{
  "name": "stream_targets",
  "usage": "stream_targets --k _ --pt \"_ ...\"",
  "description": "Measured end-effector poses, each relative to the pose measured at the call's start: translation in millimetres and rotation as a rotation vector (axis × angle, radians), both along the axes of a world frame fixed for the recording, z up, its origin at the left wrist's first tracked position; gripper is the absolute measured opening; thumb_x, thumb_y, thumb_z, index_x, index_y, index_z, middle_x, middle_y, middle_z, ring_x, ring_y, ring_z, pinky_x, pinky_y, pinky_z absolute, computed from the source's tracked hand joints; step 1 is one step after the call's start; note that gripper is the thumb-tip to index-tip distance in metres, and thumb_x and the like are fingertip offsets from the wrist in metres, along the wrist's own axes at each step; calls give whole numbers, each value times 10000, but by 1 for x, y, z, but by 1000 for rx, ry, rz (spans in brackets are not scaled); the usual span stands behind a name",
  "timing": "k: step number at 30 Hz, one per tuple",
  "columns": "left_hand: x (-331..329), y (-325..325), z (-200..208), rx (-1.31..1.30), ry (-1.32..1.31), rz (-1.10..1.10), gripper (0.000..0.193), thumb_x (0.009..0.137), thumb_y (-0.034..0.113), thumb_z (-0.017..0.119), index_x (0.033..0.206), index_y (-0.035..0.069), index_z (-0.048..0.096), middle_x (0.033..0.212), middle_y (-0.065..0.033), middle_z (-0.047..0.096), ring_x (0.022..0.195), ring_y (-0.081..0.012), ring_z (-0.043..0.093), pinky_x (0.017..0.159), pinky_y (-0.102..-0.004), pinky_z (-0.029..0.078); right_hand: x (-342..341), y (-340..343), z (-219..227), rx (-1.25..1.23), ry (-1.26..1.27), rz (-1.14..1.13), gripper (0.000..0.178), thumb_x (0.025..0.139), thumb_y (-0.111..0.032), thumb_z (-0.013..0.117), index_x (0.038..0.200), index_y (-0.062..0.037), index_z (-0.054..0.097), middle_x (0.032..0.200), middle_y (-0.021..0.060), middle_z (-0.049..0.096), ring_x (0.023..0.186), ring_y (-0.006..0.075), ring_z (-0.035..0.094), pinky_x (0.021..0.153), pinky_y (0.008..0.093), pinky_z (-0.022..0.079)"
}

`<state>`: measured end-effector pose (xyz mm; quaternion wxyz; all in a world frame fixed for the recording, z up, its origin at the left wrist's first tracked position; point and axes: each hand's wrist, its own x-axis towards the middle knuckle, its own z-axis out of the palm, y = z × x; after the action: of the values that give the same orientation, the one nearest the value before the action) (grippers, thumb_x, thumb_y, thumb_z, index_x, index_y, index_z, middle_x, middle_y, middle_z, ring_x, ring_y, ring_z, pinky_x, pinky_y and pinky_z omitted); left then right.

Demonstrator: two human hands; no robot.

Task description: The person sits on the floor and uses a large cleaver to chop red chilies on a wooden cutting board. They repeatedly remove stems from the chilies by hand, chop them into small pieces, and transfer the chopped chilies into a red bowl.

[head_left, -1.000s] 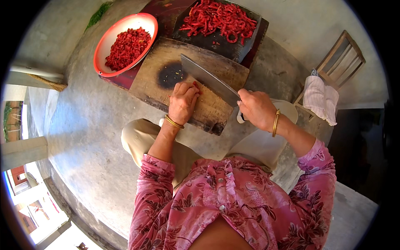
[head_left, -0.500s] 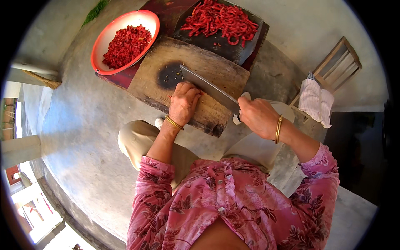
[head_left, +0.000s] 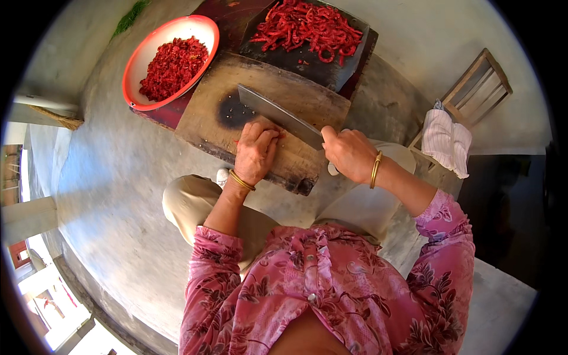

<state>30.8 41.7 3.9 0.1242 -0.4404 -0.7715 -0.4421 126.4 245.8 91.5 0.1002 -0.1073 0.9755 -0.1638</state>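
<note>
My right hand grips the handle of a cleaver, its long blade slanting up and left over the wooden cutting board. Beside the blade, my left hand presses down on the board with bent fingers, closed over a red chili pepper. Only small red bits show past the fingers; the rest of the pepper is hidden. A dark stain with a few pale seeds marks the board just left of the blade.
A red-rimmed white basin of chopped red peppers stands at the far left. Behind the board, a dark tray holds whole red chilies. To the right is a wooden chair with a striped cloth.
The cleaver and my right hand have shifted slightly left and up. My left hand stays on the pepper. The whole view has drifted slightly.
</note>
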Motion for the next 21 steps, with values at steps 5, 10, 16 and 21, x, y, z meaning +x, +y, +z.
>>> stream_targets --k 5,10,16,21 --pt "2 0 3 8 -36 46 169 683 -36 654 837 20 612 880 -102 561 828 -288 523 728 -364 453 17 -4 22 -5 -51 11 139 809 -21 525 807 16 391 582 194 566 593 367 597 525 441 460" --pt "0 -3 1 -17 24 67 173 677 -31 663 833 27 615 860 -94 557 831 -286 516 724 -359 445 31 -1 29 43 -157 -12 137 782 -3 533 805 28 402 582 203 562 594 379 596 538 451 462" --pt "2 -5 -1 -20 -13 25 150 682 -28 655 813 36 616 834 -85 552 808 -281 511 716 -356 446 7 -17 42 172 -301 39 193 703 45 583 823 46 432 644 230 590 679 368 632 582 428 495" --pt "6 -5 1 -103 48 18 133 695 -7 660 818 28 625 843 -88 555 790 -277 521 702 -353 456 -29 -43 22 173 -68 114 192 728 12 585 824 21 418 645 206 594 655 371 623 601 427 501"
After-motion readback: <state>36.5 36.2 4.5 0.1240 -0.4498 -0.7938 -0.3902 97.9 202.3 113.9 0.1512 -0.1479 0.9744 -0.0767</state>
